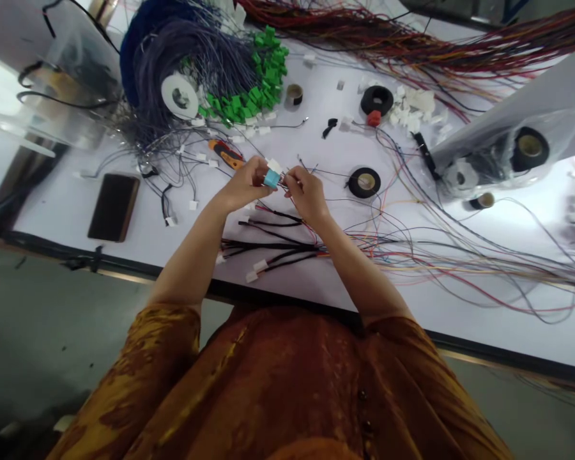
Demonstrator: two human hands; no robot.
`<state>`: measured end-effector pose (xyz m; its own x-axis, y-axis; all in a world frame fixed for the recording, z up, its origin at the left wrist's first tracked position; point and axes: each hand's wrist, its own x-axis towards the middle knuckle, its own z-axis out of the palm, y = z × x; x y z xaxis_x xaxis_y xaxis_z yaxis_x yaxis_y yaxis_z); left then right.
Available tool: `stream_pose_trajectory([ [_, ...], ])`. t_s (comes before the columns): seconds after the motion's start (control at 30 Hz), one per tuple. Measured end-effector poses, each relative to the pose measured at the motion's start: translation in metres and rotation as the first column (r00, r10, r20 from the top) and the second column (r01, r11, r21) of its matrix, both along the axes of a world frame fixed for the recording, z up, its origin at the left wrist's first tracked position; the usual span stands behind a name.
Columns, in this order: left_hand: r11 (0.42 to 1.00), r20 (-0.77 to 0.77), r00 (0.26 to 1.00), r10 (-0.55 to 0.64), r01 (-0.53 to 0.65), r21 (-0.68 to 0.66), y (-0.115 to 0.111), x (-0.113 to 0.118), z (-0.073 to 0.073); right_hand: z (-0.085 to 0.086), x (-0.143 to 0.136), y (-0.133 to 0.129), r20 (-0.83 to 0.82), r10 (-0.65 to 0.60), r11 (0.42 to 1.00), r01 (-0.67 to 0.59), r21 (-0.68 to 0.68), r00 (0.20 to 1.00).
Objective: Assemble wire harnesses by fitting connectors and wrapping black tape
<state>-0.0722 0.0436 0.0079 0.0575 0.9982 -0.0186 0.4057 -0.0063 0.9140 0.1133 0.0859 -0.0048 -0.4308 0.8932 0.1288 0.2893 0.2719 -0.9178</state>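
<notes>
A light-blue connector [271, 178] sits above the bench [60, 214], pinched between the thumb and fingers of the left hand [242, 186]. Close beside it, the right hand [309, 193] has its fingertips closed on thin wires [284, 183] at the connector. An orange-and-black tool [227, 154] lies just beyond the left hand; a black tape roll [364, 183] lies right of the right hand. Black-sleeved wires [275, 245] run below both. Farther out are a smartphone [114, 207], green connectors [249, 105] and a reddish wire bundle [383, 39].
</notes>
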Motion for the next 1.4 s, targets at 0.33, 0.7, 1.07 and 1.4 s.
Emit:
stream_pose_trajectory([
  [0.33,0.965,0.164,0.963,0.214,-0.235,0.115,-0.025,0.045,0.027,0.043,0.014,-0.039,0.206,0.027,0.984,-0.063,0.168,0.978],
  [0.7,0.821,0.053,0.883,0.466,-0.454,0.345,-0.042,0.053,0.031,0.017,0.031,-0.060,0.395,0.195,0.940,-0.286,0.185,0.898],
  [1.07,0.962,0.582,0.768,0.267,-0.178,-0.207,-0.047,0.065,0.012,-0.008,0.056,-0.061,0.142,0.160,0.976,-0.178,0.122,0.977],
  [1.4,0.961,0.568,0.782,0.257,-0.145,-0.234,-0.033,0.083,0.001,0.002,0.059,-0.050,0.174,0.190,0.982,-0.185,-0.043,0.966],
])
